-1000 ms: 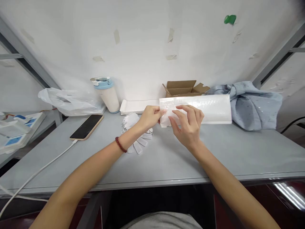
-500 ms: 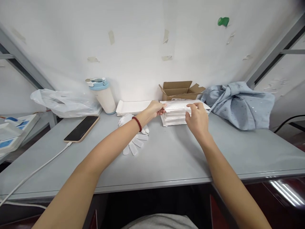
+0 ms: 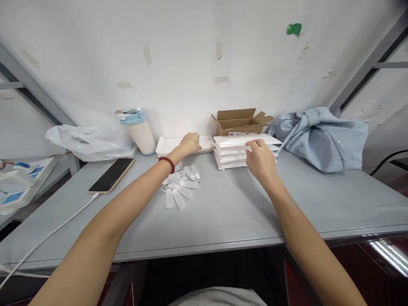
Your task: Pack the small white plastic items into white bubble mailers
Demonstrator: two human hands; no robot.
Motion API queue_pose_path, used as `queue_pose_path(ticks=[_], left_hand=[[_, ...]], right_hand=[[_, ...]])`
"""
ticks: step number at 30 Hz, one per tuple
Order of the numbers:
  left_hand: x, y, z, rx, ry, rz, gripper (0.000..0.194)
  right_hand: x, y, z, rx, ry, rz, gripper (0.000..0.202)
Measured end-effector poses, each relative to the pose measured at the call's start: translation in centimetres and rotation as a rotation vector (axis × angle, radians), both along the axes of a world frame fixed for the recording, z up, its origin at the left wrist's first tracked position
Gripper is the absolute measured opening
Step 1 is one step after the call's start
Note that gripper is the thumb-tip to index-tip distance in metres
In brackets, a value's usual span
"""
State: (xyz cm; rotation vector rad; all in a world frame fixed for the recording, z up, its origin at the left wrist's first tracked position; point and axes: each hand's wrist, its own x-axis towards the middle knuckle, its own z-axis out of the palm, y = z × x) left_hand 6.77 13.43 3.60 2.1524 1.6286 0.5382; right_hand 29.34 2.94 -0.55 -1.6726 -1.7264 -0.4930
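Observation:
My left hand (image 3: 190,143), with a dark red bead bracelet on its wrist, reaches over a low pile of flat white envelopes (image 3: 165,145) at the back of the table. Its fingers point away and are hidden, so a grip cannot be made out. At the front right corner of a taller stack of white padded envelopes (image 3: 230,154), my right hand (image 3: 262,158) hovers with bent fingers and the thumb apart, holding nothing. Below my left wrist lie several translucent white tags (image 3: 178,187) in a loose fan.
An open cardboard box (image 3: 237,121) stands behind the taller stack. To its right is a light blue cloth bundle (image 3: 325,140). On the left are a tumbler (image 3: 140,134), a plastic bag (image 3: 91,142) and a phone (image 3: 111,175) on a white cable (image 3: 54,231).
My left hand has left the top envelope of the taller stack and moved left over the flatter pile. That top envelope now lies flat. My right hand has barely moved.

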Motion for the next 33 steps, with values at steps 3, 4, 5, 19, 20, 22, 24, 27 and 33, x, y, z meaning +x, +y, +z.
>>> queue_pose_path(ticks=[3, 4, 5, 19, 20, 22, 24, 27, 33], left_hand=[[-1.6, 0.5, 0.2, 0.057, 0.138, 0.011, 0.036], [-1.9, 0.6, 0.1, 0.071, 0.173, 0.011, 0.034], [-2.2, 0.6, 0.1, 0.085, 0.206, 0.008, 0.031], [-0.9, -0.4, -0.6, 0.286, 0.709, -0.21, 0.03], [-0.7, -0.5, -0.6, 0.294, 0.732, -0.215, 0.031], [-0.3, -0.7, -0.6, 0.311, 0.769, -0.219, 0.032], [-0.1, -0.9, -0.5, 0.325, 0.798, -0.211, 0.033], [0.0, -1.1, -0.2, 0.352, 0.827, -0.179, 0.034], [-0.8, -3.1, 1.4, 0.407, 0.871, -0.075, 0.032]], right_hand=[[-0.2, -0.2, 0.4, 0.026, 0.03, 0.035, 0.032], [-0.3, -0.3, 0.5, 0.035, 0.041, 0.054, 0.031], [-0.4, -0.4, 0.6, 0.038, 0.05, 0.071, 0.031], [-1.8, -1.0, 1.0, -0.082, 0.101, 0.112, 0.021], [-1.9, -1.1, 1.1, -0.095, 0.101, 0.108, 0.021], [-2.1, -1.2, 1.2, -0.116, 0.099, 0.103, 0.022], [-2.2, -1.3, 1.2, -0.13, 0.096, 0.106, 0.022], [-2.2, -1.3, 1.2, -0.141, 0.086, 0.109, 0.022], [-2.2, -1.1, 0.9, -0.143, 0.045, 0.136, 0.021]])
